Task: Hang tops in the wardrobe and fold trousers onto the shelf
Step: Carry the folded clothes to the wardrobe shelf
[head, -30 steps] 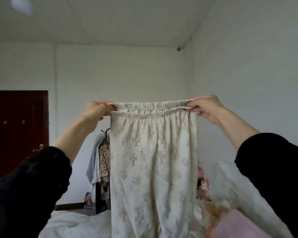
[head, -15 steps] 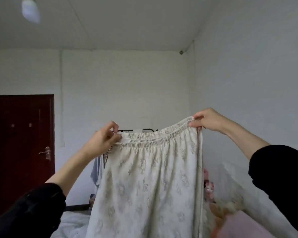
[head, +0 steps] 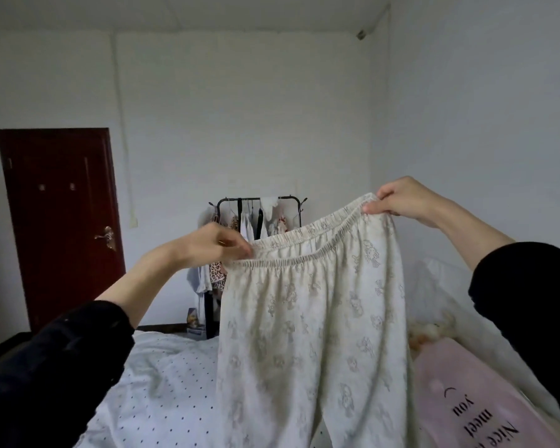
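Cream patterned trousers [head: 307, 321] with an elastic waistband hang in front of me, legs dropping out of the bottom of the view. My left hand [head: 217, 245] pinches the left end of the waistband. My right hand [head: 401, 197] pinches the right end, held higher, so the waistband slopes up to the right. Behind the trousers, against the far wall, stands a black clothes rack [head: 259, 215] with several tops hanging on it; its lower part is hidden by the trousers.
A bed with a white dotted cover [head: 162, 383] lies below the trousers. A pink bag with lettering [head: 472, 402] and clear plastic sit at the lower right. A dark red door [head: 62, 218] is in the left wall area. White walls close the corner.
Both hands have lowered the trousers, the left more than the right, so the waistband now tilts. The view has dropped, showing the rack, the bed and the pink bag.
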